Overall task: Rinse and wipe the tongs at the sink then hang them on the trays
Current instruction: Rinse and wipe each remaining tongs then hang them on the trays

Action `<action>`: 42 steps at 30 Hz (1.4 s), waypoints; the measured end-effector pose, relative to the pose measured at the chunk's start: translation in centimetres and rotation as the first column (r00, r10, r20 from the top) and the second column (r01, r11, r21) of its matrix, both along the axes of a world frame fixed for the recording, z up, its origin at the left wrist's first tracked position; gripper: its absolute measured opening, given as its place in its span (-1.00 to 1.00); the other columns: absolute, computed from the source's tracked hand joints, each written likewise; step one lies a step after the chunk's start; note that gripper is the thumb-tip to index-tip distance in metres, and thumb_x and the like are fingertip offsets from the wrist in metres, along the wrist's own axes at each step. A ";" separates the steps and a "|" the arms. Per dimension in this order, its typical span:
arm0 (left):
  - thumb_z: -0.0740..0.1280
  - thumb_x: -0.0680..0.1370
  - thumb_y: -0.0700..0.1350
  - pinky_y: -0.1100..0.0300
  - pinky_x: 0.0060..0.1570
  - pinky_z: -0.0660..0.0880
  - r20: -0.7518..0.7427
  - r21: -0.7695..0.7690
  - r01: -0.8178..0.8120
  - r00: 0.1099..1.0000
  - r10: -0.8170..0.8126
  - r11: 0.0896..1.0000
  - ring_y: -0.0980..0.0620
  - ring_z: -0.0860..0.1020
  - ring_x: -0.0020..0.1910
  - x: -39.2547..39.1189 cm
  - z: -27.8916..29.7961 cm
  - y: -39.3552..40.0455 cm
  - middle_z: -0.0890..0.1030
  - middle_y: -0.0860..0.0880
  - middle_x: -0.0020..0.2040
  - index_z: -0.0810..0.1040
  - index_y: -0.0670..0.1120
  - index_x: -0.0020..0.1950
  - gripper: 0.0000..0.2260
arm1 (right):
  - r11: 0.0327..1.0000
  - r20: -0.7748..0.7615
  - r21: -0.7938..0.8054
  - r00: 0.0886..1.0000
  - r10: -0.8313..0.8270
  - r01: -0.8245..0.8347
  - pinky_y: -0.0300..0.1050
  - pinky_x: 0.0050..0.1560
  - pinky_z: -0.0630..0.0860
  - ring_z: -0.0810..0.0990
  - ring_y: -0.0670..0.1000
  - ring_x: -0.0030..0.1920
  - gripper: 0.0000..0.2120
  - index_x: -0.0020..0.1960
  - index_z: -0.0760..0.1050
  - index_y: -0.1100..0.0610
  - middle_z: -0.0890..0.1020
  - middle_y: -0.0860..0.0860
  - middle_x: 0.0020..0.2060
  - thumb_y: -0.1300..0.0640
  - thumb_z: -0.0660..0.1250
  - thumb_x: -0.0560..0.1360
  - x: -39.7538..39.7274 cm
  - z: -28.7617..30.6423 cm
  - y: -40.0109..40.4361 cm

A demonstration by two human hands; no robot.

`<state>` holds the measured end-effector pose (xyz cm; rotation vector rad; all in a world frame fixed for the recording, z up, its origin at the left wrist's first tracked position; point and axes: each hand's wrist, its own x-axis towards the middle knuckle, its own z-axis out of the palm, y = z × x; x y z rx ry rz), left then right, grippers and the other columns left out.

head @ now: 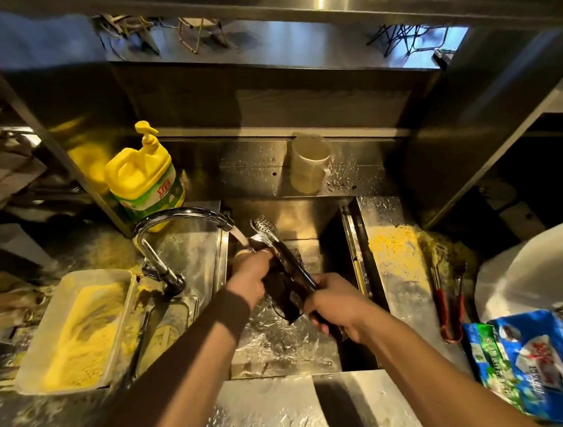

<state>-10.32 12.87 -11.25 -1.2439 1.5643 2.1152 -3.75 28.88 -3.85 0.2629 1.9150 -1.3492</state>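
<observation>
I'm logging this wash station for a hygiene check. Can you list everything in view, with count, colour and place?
tongs: one, silver, over the sink under the running water
cloth: one, dark, wrapped against the tongs
sink: one, steel, centre
faucet: one, chrome, left of the sink, water running
soap bottle: one, yellow, behind the faucet
tray of crumbs: one, pale with yellow crumbs, left counter
cup: one, translucent, behind the sink
red-handled tongs: one, right counter
bag: one, blue and green, lower right
left hand: grips the cloth
right hand: grips the tongs' handle end
</observation>
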 end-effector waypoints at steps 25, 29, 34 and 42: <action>0.51 0.44 -0.21 -0.08 -0.20 0.65 0.028 -0.153 -0.261 0.963 0.269 0.953 -0.17 0.67 -0.12 0.1 -2.1 -2.2 0.68 -0.21 -0.01 0.59 -0.17 0.13 -0.72 | 0.996 0.072 0.064 0.995 -0.067 0.062 -0.23 -0.61 0.34 0.42 -0.07 -0.58 -0.70 0.15 0.51 0.23 0.52 0.00 -0.53 0.41 0.31 0.44 -0.4 2.3 5.5; 0.45 0.51 -0.23 0.15 -0.37 0.62 -0.007 -0.027 -0.129 0.992 0.129 0.991 -0.11 0.66 -0.22 2.4 -3.1 -0.8 0.67 -0.20 -0.05 0.57 -0.23 0.12 -0.79 | 0.988 -0.014 0.080 0.991 -0.131 0.132 -0.17 -0.53 0.31 0.40 -0.04 -0.54 -0.92 -0.03 0.50 0.20 0.50 0.01 -0.47 0.19 0.29 0.52 -0.9 2.3 5.3; 0.46 0.51 -0.17 -0.13 0.02 0.59 -0.035 -0.068 0.085 0.996 -0.087 0.994 -0.21 0.62 -0.07 4.9 -3.3 1.2 0.65 -0.30 0.00 0.58 -0.30 0.07 -0.76 | 0.368 -0.187 0.928 0.789 0.585 -0.053 0.00 -0.10 0.57 0.62 0.12 0.07 -0.50 0.51 0.23 0.05 0.51 0.11 0.22 0.04 0.22 0.60 0.0 1.6 5.1; 0.52 0.46 -0.06 -0.09 -0.06 0.60 -0.160 -0.140 0.302 0.933 -0.323 0.943 -0.16 0.65 -0.17 4.9 -0.7 3.9 0.66 -0.19 -0.13 0.58 -0.10 -0.06 -0.81 | 0.476 -0.393 0.868 0.784 0.480 0.144 0.05 -0.05 0.54 0.60 0.19 0.13 -0.36 0.56 0.16 -0.04 0.48 0.07 0.21 -0.08 0.27 0.54 2.7 1.0 7.5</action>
